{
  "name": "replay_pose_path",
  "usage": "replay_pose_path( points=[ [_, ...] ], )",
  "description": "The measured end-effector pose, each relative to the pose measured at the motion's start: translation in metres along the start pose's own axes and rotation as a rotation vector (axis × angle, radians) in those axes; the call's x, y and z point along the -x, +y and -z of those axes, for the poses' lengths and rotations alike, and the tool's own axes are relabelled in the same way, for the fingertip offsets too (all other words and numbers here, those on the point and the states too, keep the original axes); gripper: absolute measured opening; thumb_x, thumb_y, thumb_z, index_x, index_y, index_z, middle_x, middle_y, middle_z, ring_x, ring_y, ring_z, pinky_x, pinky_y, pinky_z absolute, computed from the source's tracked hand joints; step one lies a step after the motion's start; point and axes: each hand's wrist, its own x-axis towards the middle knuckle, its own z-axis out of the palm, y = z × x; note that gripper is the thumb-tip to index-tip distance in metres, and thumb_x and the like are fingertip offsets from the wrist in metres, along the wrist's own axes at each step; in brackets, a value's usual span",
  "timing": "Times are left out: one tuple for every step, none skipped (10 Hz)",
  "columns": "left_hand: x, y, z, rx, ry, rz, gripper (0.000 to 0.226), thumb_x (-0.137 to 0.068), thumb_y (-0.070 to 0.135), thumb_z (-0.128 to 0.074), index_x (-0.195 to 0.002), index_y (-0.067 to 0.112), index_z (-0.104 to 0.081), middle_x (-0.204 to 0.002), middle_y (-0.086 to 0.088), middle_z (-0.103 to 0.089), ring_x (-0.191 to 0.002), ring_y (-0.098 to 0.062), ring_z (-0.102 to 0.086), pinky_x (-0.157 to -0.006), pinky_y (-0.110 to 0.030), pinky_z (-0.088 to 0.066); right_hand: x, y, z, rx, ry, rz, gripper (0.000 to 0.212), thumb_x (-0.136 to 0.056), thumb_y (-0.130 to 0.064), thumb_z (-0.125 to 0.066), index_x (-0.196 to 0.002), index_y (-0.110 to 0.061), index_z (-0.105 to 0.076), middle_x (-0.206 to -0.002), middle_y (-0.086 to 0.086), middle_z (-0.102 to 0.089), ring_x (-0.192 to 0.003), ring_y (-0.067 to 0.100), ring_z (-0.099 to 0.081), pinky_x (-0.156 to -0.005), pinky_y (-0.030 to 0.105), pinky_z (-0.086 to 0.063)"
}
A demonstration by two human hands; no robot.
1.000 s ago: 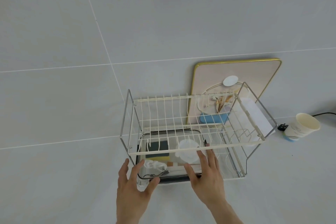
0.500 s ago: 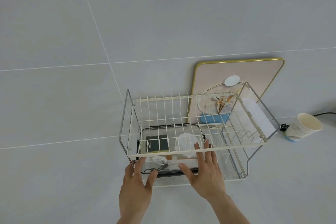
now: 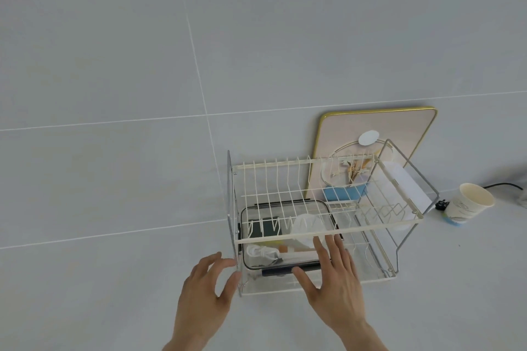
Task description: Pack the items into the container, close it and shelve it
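Note:
A clear lidded container (image 3: 285, 261) with dark clips lies on the lower level of a two-tier wire dish rack (image 3: 328, 232). Inside it I see a white coiled cable, a dark green block and a white crumpled item. My right hand (image 3: 332, 285) rests flat, fingers spread, against the container's front right edge. My left hand (image 3: 206, 291) is open beside the rack's left front post, off the container.
A gold-rimmed pink tray (image 3: 399, 128) leans on the wall behind the rack. A blue-based bowl (image 3: 343, 192) stands behind the rack's upper tier. A paper cup (image 3: 467, 204) lies tipped at the right, near a black plug and cable (image 3: 442, 204).
The container has slid deeper into the rack's lower level. My left hand has come off it and moved left, outside the rack post. My right hand stays on its front.

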Motion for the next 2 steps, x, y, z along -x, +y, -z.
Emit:
replay_pose_path(
  points=[
    [-0.002, -0.016, 0.031, -0.063, 0.003, -0.014, 0.051, -0.081, 0.075, -0.034, -0.117, 0.046, -0.056, -0.136, 0.015, -0.051, -0.124, -0.009, -0.047, -0.101, -0.034, -0.042, 0.012, -0.03, 0.003, 0.023, -0.013, 0.012, 0.084, -0.087, -0.08, -0.033, -0.15, -0.025, -0.037, -0.16, 0.003, -0.034, -0.152, 0.022, -0.02, -0.12, 0.044, -0.029],
    [-0.001, -0.037, 0.061, -0.155, -0.041, -0.063, 0.065, -0.079, 0.08, -0.029, -0.132, 0.046, -0.045, -0.148, 0.012, -0.04, -0.136, -0.012, -0.036, -0.116, -0.036, -0.025, 0.027, -0.068, 0.0, 0.005, -0.041, 0.015, 0.084, -0.085, -0.083, -0.031, -0.148, -0.029, -0.039, -0.159, 0.003, -0.035, -0.152, 0.023, -0.019, -0.121, 0.044, -0.025]
  ],
)
